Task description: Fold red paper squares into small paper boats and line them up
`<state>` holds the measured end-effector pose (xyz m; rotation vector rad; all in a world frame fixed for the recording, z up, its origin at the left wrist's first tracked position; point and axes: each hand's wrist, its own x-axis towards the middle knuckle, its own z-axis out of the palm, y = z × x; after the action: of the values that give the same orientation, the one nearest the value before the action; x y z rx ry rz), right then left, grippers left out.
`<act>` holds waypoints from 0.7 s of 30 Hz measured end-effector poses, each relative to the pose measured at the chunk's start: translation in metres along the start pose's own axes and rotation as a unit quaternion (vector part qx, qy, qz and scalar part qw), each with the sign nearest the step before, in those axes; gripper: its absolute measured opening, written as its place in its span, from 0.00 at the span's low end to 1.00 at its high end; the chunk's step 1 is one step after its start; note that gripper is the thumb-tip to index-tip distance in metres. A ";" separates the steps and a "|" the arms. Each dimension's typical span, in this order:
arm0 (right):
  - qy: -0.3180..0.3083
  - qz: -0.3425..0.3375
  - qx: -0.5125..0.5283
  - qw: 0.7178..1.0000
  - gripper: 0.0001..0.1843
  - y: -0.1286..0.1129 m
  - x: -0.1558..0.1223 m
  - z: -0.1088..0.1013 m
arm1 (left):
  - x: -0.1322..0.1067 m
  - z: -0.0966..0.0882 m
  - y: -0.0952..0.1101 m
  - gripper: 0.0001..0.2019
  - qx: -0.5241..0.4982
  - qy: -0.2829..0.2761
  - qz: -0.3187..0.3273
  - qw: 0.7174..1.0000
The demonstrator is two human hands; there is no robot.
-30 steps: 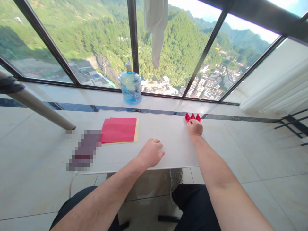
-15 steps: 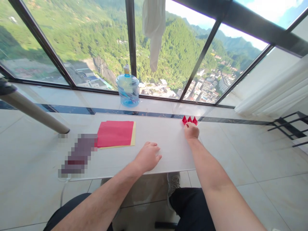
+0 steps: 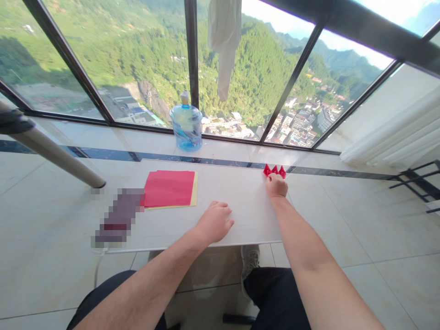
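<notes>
At the far right corner of the white table, three small red folded paper shapes [image 3: 275, 170] stand in a row with pointed tops. My right hand [image 3: 277, 185] is closed at their near side, fingertips against the folded paper; the hand hides their lower parts. My left hand [image 3: 216, 221] rests palm down near the table's front edge, its fingers loosely apart and holding nothing. To its left lies a stack of red paper sheets [image 3: 169, 188], with a yellow sheet [image 3: 194, 189] showing along its right and lower edges.
The low white table [image 3: 237, 181] stands on a tiled floor before large windows. A blue water jug [image 3: 187, 128] is behind it. A blurred dark object [image 3: 120, 215] lies at the table's left end, near a grey pole [image 3: 68, 160]. A black rack [image 3: 417, 181] stands far right.
The view has shifted slightly, so everything sits a little further right. Both hands keep nearly the same places on the table, and the right hand stays at the red folded shapes.
</notes>
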<state>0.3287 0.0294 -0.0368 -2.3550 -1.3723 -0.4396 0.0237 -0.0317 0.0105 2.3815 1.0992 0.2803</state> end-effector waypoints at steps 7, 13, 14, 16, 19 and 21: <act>-0.005 -0.002 0.006 1.000 0.11 0.000 -0.001 -0.002 | 0.001 0.002 -0.001 0.16 0.006 -0.002 -0.003 1.000; -0.004 -0.005 0.007 1.000 0.11 0.000 -0.001 -0.002 | 0.001 0.002 -0.001 0.17 0.005 -0.009 0.000 1.000; -0.004 -0.005 0.007 1.000 0.11 0.001 -0.001 -0.002 | 0.001 0.002 -0.001 0.17 0.005 -0.010 -0.001 1.000; -0.003 -0.007 0.007 1.000 0.11 0.001 -0.001 -0.001 | 0.001 0.001 -0.001 0.18 0.006 -0.012 -0.004 1.000; -0.002 -0.009 0.006 1.000 0.11 0.002 -0.001 0.001 | 0.001 0.001 -0.001 0.18 0.006 -0.011 -0.004 1.000; -0.001 -0.011 0.003 1.000 0.10 0.003 -0.001 0.003 | 0.001 0.002 -0.001 0.18 0.006 -0.008 -0.002 1.000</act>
<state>0.3311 0.0290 -0.0402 -2.3382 -1.4002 -0.4400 0.0244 -0.0311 0.0087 2.3868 1.1019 0.2539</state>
